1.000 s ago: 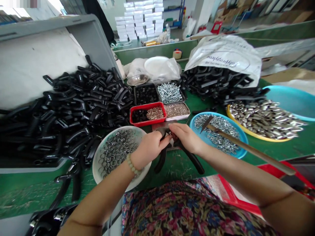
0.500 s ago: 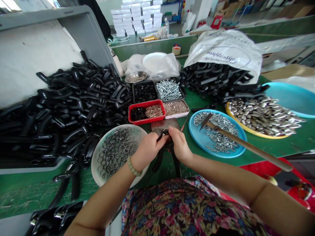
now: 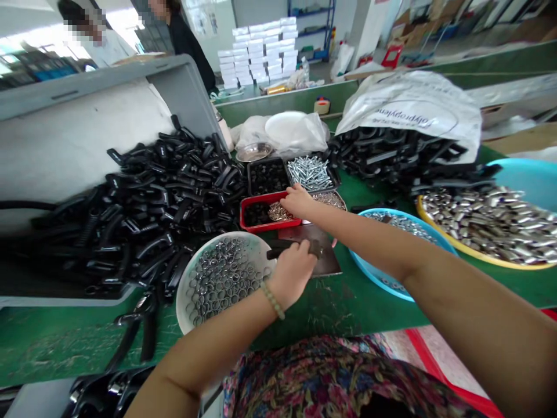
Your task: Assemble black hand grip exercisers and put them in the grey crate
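Note:
My left hand [image 3: 292, 271] grips a black plastic clamp [image 3: 285, 249], which lies almost level over a dark steel plate [image 3: 326, 264]. My right hand [image 3: 297, 202] reaches forward, its fingertips over a pile of small metal pins [image 3: 278, 212] in a red tray [image 3: 265, 227]. Whether those fingers hold a pin is hidden. Steel rings fill a white bowl [image 3: 217, 278] just left of my left hand. A blue plate of steel nuts [image 3: 391, 219] lies mostly under my right forearm.
A large heap of black clamp parts [image 3: 152, 203] covers the left of the green workbench [image 3: 348, 307]. Black parts spill from a white polypropylene sack [image 3: 413, 104]. Right stands a yellow-rimmed tray of metal sleeves [image 3: 487, 220]. A person [image 3: 187, 40] stands far back.
My right hand has let go of the black clamp and moved forward to the red tray. My left hand keeps the clamp, now turned sideways over the steel plate.

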A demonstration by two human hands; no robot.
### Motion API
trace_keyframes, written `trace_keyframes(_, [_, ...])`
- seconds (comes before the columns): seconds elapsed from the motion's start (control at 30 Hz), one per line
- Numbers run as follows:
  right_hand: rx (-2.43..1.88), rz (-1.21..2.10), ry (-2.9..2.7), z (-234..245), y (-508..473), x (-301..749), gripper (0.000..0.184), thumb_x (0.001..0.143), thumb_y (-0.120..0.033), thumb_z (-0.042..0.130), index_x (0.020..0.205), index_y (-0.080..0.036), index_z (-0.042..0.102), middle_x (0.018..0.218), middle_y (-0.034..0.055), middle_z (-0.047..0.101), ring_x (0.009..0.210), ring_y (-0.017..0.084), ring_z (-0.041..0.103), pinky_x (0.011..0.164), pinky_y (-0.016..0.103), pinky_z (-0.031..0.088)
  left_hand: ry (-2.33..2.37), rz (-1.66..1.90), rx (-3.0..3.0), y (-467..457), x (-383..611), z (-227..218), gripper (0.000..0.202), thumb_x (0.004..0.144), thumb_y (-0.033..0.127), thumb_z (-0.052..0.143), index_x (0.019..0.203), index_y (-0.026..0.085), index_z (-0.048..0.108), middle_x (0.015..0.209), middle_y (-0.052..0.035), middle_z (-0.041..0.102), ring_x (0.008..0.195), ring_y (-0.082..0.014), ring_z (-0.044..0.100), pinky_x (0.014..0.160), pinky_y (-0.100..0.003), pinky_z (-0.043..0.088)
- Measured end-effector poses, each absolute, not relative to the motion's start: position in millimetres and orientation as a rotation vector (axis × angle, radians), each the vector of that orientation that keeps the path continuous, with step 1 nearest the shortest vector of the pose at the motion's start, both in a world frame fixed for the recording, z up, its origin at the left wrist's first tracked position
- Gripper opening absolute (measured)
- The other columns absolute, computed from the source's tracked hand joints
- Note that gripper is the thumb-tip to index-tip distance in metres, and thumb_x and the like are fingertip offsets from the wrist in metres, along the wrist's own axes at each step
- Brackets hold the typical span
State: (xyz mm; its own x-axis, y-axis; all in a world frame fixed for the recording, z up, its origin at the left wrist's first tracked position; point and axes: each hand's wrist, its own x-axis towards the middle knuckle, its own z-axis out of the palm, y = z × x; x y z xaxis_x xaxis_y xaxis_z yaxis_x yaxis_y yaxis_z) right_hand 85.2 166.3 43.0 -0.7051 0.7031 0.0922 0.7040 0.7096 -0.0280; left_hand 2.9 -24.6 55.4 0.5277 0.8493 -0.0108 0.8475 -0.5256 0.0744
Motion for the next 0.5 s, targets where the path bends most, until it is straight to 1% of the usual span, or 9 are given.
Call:
trace_keyframes(0.1, [-1.154,-0.054,-2.829,42.2,165.8,83.2,0.012,0.081,-0.010,0.057,0.079,-0.012,0.068,0.087,0.0136,0.071,0.098,0.026,0.054,0.092,0.040,0.029,1.415,-0.090,2.676,-18.9,8.9,44.1,0.017,0.090,0.017,0.045,0.090,0.016,0.062,0.103,-0.0090,0.056,0.081,-0.0176,0.059,0.067,-0.028,0.050])
trace_keyframes(0.17, [-1.175,-0.056,-2.803,48.2,160.1,91.9,0.016,0.085,-0.012,0.053,0.086,-0.013,0.068,0.095,0.0140,0.070,0.100,0.026,0.055,0.092,0.040,0.030,1.402,-0.025,2.641,6.2,-4.5,48.2,0.017,0.090,0.025,0.047,0.091,0.016,0.062,0.101,-0.0087,0.058,0.079,-0.0172,0.060,0.072,-0.029,0.050])
trace_keyframes(0.2, [-1.186,-0.061,-2.793,51.8,154.5,99.1,0.018,0.087,-0.014,0.050,0.091,-0.013,0.068,0.098,0.0134,0.069,0.099,0.024,0.056,0.091,0.039,0.031,1.462,0.028,2.613,25.3,-14.1,51.5,0.020,0.091,0.029,0.047,0.092,0.016,0.062,0.098,-0.0087,0.059,0.081,-0.0183,0.060,0.075,-0.030,0.049])
trace_keyframes(0.23, [-1.194,-0.039,-2.775,55.0,146.5,108.1,0.020,0.089,-0.016,0.048,0.096,-0.014,0.067,0.100,0.0121,0.069,0.097,0.023,0.058,0.090,0.037,0.034,1.607,0.104,2.577,47.0,-24.2,54.3,0.023,0.092,0.028,0.043,0.095,0.015,0.062,0.097,-0.0097,0.060,0.088,-0.0197,0.060,0.081,-0.031,0.048])
trace_keyframes(0.27, [-1.201,0.029,-2.742,57.2,136.1,118.6,0.022,0.091,-0.018,0.046,0.101,-0.015,0.065,0.101,0.0103,0.069,0.095,0.020,0.059,0.087,0.033,0.036,1.790,0.150,2.524,69.3,-33.8,55.9,0.026,0.093,0.025,0.040,0.097,0.014,0.062,0.100,-0.0120,0.061,0.094,-0.0216,0.059,0.085,-0.033,0.046])
trace_keyframes(0.33, [-1.219,0.295,-2.615,56.6,110.0,143.3,0.024,0.093,-0.024,0.043,0.103,-0.017,0.064,0.099,0.0059,0.069,0.088,0.016,0.061,0.079,0.027,0.041,1.884,0.090,2.460,108.4,-49.0,54.1,0.023,0.090,0.023,0.045,0.094,0.012,0.065,0.104,-0.0135,0.062,0.097,-0.0239,0.059,0.086,-0.034,0.045])
trace_keyframes(0.4, [-1.280,0.613,-2.428,49.6,82.6,169.5,0.023,0.092,-0.028,0.045,0.097,-0.018,0.065,0.092,0.0036,0.069,0.080,0.015,0.062,0.073,0.026,0.044,1.864,0.047,2.425,132.3,-56.6,46.8,0.018,0.086,0.022,0.051,0.090,0.014,0.067,0.100,-0.0115,0.064,0.092,-0.0229,0.061,0.084,-0.032,0.046])
trace_keyframes(0.43, [-1.330,0.716,-2.360,44.3,70.7,181.1,0.021,0.091,-0.029,0.047,0.093,-0.018,0.065,0.088,0.0034,0.069,0.078,0.016,0.062,0.072,0.026,0.045,1.844,0.049,2.417,138.1,-57.8,42.2,0.016,0.084,0.021,0.053,0.089,0.015,0.067,0.097,-0.0101,0.065,0.090,-0.0220,0.062,0.083,-0.031,0.046])
trace_keyframes(0.5, [-1.433,0.811,-2.289,33.0,53.7,197.8,0.018,0.089,-0.028,0.050,0.088,-0.017,0.065,0.084,0.0038,0.069,0.077,0.017,0.062,0.070,0.027,0.045,1.842,0.091,2.406,140.8,-57.2,33.5,0.016,0.084,0.022,0.053,0.089,0.016,0.067,0.095,-0.0092,0.066,0.089,-0.0214,0.062,0.083,-0.030,0.046])
